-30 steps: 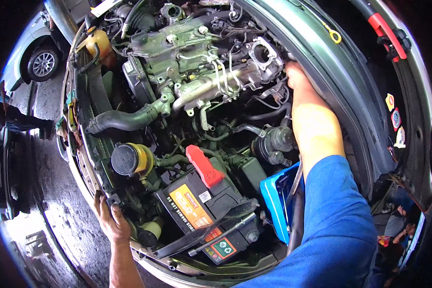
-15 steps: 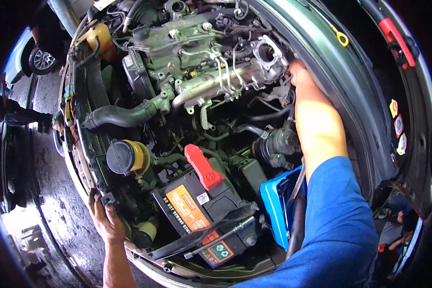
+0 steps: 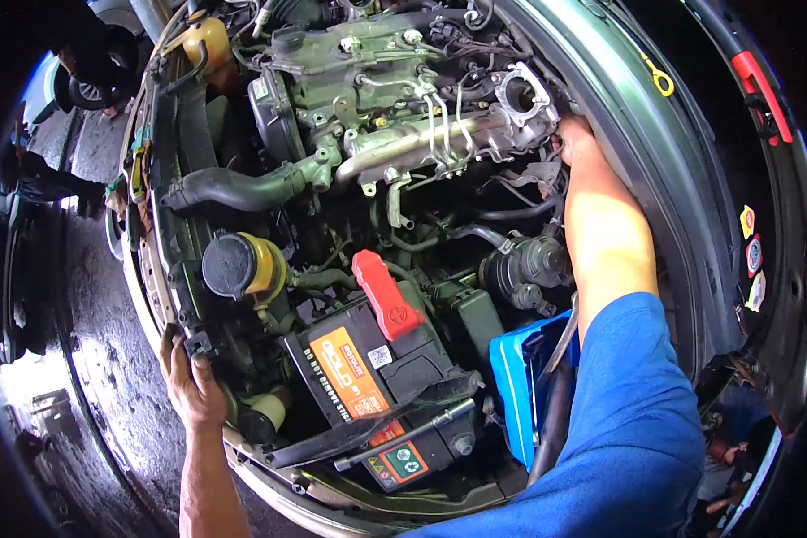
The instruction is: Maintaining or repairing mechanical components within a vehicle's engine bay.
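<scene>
My right arm, in a blue sleeve, reaches to the back of the engine bay. My right hand (image 3: 573, 136) is down behind the open metal throat (image 3: 522, 92) of the intake manifold (image 3: 421, 148), and its fingers are hidden there. At the front left, my left hand (image 3: 194, 390) leans on the car's front edge (image 3: 157, 291), fingers stretched forward and thumb apart, with nothing seen in it. Between my arms sits a black battery (image 3: 336, 345) with a red terminal cover (image 3: 387, 294). A ratchet-like metal bar (image 3: 403, 435) lies across the battery's near side.
A blue open box (image 3: 511, 386) stands between the battery and my right arm. A yellow-banded reservoir with a black cap (image 3: 229, 266) is left of the battery. The raised hood (image 3: 780, 233) borders the right. Another person's dark-clothed legs (image 3: 49, 179) show at far left.
The whole view has shifted slightly, so the engine sits a little farther right. Both hands keep their places on the car. At upper left, the other person has moved before the distant wheel.
</scene>
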